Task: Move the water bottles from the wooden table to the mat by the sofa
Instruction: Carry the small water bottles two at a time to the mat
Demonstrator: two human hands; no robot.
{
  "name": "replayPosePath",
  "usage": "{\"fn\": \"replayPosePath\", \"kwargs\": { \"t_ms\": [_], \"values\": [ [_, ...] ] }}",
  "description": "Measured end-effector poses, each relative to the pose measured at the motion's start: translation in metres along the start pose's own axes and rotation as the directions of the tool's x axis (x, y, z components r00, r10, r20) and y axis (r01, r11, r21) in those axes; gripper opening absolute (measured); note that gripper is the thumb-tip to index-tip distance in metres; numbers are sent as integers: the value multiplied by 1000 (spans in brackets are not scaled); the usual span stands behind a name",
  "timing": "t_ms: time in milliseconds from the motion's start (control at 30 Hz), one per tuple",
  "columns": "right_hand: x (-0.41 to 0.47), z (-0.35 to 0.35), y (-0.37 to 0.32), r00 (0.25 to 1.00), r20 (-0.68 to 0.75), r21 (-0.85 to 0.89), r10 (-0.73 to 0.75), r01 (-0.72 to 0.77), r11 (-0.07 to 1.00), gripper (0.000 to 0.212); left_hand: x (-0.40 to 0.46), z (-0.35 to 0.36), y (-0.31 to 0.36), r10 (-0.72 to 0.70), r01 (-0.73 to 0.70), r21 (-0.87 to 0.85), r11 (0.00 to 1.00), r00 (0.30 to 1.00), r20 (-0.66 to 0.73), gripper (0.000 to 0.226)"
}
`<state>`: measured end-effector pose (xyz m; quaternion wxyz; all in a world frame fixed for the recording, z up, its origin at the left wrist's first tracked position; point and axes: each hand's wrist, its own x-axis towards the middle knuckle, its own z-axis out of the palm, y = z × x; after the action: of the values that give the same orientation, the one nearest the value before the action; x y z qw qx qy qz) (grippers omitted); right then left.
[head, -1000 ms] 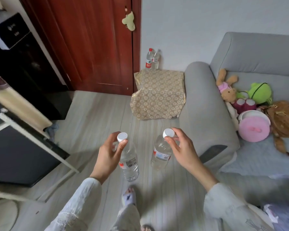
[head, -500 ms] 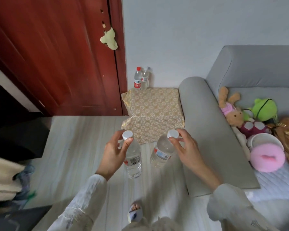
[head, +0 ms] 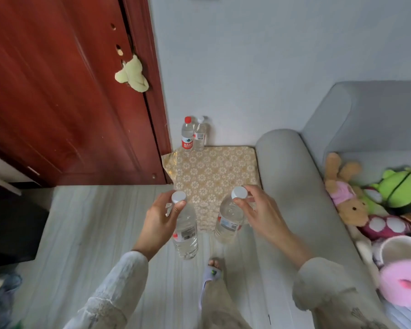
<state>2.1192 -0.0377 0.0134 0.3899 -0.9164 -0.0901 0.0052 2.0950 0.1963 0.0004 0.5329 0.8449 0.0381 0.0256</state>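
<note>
My left hand [head: 160, 218] and right hand [head: 259, 210] each pinch a clear plastic water bottle [head: 185, 231] by its cap; either could slip before reaching the gold floral mat [head: 214, 172] at twelve o'clock.

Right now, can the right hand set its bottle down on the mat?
Probably yes: the right hand holds its bottle over the mat's near edge, with bare mat ahead.
</note>
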Motion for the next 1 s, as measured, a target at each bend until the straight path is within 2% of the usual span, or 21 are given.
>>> {"fn": "replayPosePath", "kwargs": {
  "t_ms": [167, 300, 433, 667, 867, 1000],
  "values": [
    [92, -22, 29, 999, 41, -44, 3, -1, 999, 33, 84, 30, 12, 14, -20, 143, 990, 999, 48, 32],
    [164, -30, 47, 996, 83, -119, 17, -7, 993, 34, 153, 46, 13, -2, -28, 244, 969, 992, 122, 31],
    [234, -28, 72, 995, 101, -257, 0, 26, 966, 32, 224, 66, 6, -70, 23, 274, 962, 984, 162, 29],
    [332, -1, 128, 983, 129, -401, 131, -69, 914, 28, 343, 113, -26, -164, 94, 253, 963, 949, 270, 23],
    [401, 38, 167, 963, 158, -400, 219, -141, 906, 40, 428, 157, -65, -247, 157, 297, 942, 923, 294, 23],
    [435, 59, 192, 935, 212, -397, 284, -183, 900, 35, 464, 185, -85, -235, 128, 325, 937, 919, 316, 26]
  ]
}}
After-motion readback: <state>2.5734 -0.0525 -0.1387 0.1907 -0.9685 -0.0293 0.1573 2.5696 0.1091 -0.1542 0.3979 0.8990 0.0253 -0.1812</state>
